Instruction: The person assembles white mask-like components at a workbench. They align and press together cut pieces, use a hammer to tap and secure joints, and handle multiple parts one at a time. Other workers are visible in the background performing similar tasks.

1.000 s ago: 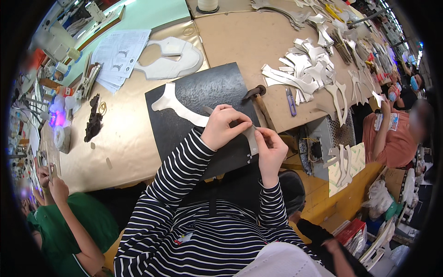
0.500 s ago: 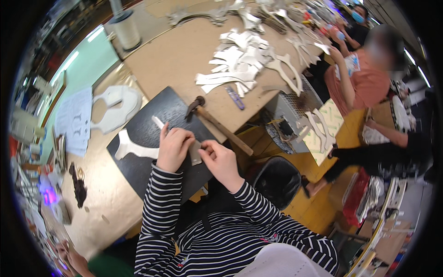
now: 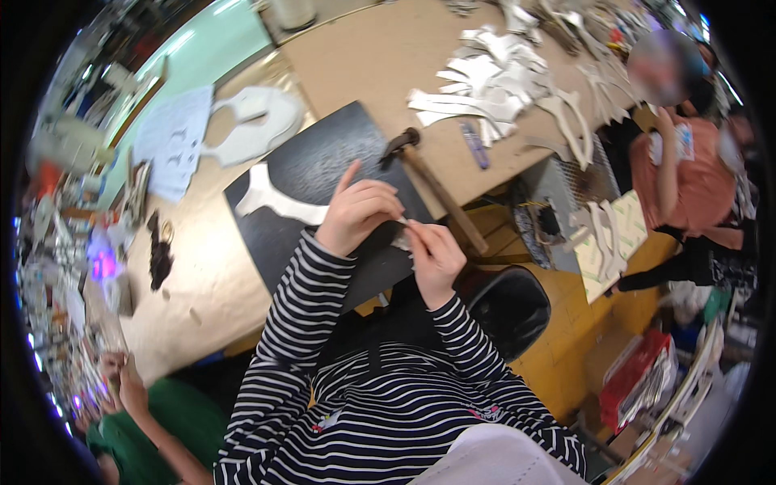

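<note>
Above a black board, my left hand is closed in a pinch with its index finger raised. My right hand pinches close beside it, and the fingertips of both meet on the edge of a thin pale piece, mostly hidden by the fingers. Beside my left hand lies a white, forked, flat piece, looking like a cut shoe-upper part; whether it joins the held piece I cannot tell. A hammer rests on the board's right side, its wooden handle reaching over the table edge.
Purple-handled snips lie beyond the hammer, near a heap of white cut pieces. Left are printed sheets and a white template. A black bin stands at right. Co-workers are at right and lower left.
The view has shifted, so the table appears farther right and up. My fingertips have come together, and the pale strip that hung between my hands is now mostly hidden.
</note>
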`<act>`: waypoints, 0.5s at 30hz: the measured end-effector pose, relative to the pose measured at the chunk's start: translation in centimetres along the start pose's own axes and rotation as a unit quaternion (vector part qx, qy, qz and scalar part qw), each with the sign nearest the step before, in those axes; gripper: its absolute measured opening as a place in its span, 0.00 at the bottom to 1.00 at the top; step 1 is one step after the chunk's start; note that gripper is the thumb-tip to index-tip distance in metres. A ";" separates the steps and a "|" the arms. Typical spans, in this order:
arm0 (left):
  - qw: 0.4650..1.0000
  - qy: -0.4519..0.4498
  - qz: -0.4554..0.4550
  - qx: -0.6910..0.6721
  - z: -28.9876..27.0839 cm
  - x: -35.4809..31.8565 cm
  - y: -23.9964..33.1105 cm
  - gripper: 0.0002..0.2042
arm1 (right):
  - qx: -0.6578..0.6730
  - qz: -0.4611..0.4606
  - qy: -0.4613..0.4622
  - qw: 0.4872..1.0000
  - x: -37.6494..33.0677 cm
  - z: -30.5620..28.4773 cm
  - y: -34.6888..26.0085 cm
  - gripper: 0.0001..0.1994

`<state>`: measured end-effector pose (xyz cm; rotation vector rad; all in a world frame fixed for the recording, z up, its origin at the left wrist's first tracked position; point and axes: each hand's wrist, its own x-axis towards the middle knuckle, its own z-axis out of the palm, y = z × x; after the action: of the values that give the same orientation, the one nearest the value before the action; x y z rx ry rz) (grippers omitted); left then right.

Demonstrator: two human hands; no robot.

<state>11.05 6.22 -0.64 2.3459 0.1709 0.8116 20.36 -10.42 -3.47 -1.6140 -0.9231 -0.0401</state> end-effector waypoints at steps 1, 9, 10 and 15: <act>1.000 0.002 0.008 -0.006 0.0 0.0 -0.1 0.06 | -0.012 -0.026 0.012 1.000 -0.2 0.2 0.3 0.11; 0.999 0.014 0.029 -0.028 -0.4 -0.1 0.0 0.10 | 0.022 -0.084 0.018 0.996 -0.5 0.7 0.9 0.11; 0.999 0.011 0.026 -0.027 -0.4 -0.1 0.0 0.09 | 0.024 -0.074 0.008 0.997 -0.5 0.7 0.9 0.11; 1.000 -0.023 -0.004 0.001 -0.6 -0.1 0.4 0.09 | 0.006 -0.028 -0.010 1.000 -0.6 0.5 1.0 0.08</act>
<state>10.57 6.24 -0.06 2.3626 0.1627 0.7542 20.26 -10.29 -4.70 -1.5797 -0.9827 -0.0575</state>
